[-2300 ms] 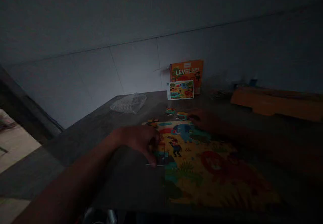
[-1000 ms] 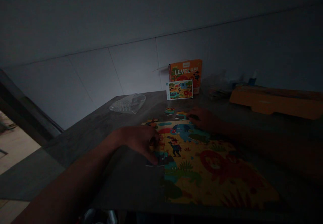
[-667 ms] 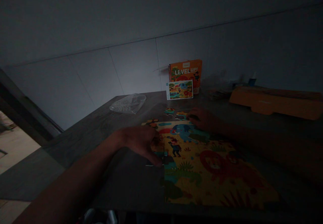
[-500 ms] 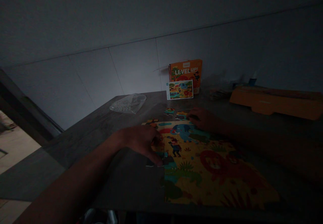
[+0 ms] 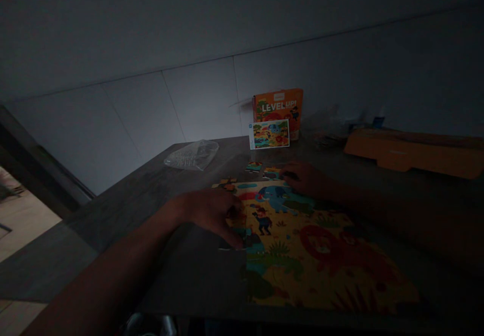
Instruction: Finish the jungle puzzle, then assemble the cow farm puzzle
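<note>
Pressing flat, the left hand touches the puzzle edge.

This looks like a dim room in a home, set up for play at a dark grey table pushed against a plain pale panelled wall. A children's animal jigsaw puzzle lies on the table, with its orange box and a small reference picture propped at the far wall, a crumpled clear plastic bag to the left and a flat orange box lid to the right. At the far left, a lighter floor shows through an opening
</note>
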The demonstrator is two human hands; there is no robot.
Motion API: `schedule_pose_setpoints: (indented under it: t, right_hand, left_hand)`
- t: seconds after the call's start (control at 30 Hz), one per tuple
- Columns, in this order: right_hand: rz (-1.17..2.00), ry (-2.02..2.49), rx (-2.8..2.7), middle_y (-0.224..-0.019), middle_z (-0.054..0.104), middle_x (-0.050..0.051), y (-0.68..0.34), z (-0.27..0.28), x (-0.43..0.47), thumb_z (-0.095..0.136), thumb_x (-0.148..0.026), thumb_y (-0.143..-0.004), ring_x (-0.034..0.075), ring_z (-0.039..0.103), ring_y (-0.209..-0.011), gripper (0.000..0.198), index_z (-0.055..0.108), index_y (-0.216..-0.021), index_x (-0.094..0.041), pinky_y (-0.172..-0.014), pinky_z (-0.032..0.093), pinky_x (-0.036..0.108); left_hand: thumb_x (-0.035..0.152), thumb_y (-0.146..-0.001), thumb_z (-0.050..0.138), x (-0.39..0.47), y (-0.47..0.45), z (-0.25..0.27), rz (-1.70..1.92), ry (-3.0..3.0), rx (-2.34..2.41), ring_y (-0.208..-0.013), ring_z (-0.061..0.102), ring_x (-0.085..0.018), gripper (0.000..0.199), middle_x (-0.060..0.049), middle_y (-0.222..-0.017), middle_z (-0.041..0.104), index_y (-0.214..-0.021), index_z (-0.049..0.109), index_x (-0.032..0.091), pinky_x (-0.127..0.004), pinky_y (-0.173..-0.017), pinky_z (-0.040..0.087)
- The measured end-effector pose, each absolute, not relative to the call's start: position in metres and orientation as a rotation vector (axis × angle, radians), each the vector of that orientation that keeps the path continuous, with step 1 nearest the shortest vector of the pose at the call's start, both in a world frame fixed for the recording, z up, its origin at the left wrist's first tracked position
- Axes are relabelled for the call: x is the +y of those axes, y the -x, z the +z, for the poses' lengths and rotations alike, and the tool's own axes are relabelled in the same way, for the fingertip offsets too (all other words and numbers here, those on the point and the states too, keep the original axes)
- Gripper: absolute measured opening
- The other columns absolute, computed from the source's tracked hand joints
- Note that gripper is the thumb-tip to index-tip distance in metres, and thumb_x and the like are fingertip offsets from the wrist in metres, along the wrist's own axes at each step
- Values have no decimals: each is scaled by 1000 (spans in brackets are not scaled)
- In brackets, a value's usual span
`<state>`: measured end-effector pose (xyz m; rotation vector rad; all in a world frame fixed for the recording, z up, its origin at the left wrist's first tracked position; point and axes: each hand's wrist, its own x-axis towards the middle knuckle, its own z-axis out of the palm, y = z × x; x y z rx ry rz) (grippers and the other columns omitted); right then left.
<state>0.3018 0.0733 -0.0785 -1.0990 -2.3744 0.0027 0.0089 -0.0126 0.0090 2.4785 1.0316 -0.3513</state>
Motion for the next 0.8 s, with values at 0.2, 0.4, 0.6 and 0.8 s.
schedule_pose_setpoints:
  t: [0.2,0.4,0.6,0.8]
  right_hand:
    - [-6,1117,-2350,-97,70,9,-301,-80,73,52,-20,-86,22,64,-88,20,72,-91,-18,-80,48,32]
    - [0,1129,-2360,-96,71,9,-301,-79,73,53,-19,-86,22,64,-86,22,73,-93,-17,-80,48,32]
    - [6,1115,-2374,-98,70,10,-302,-78,73,51,-20,-87,22,64,-89,24,73,-96,-16,-82,49,32]
    - [-4,1109,-2365,-97,71,10,-301,-78,73,53,-19,-84,22,65,-86,22,74,-92,-17,-79,49,32]
  left_hand:
    - [60,-67,80,-13,-10,10,-346,-2454,1085,-65,56,-15,53,0,-77,64,-93,65,16,-24,-53,33]
    - [52,-66,84,-14,-6,9,-233,-2402,1039,-74,61,-16,59,0,-92,69,-111,63,20,-24,-63,40]
    - [50,-66,84,-17,-9,10,-226,-2515,1024,-68,58,-15,53,1,-83,65,-101,61,19,-24,-60,38]
    - [54,-68,81,-18,-12,12,-296,-2530,1041,-63,54,-14,49,3,-74,59,-93,60,18,-24,-53,34]
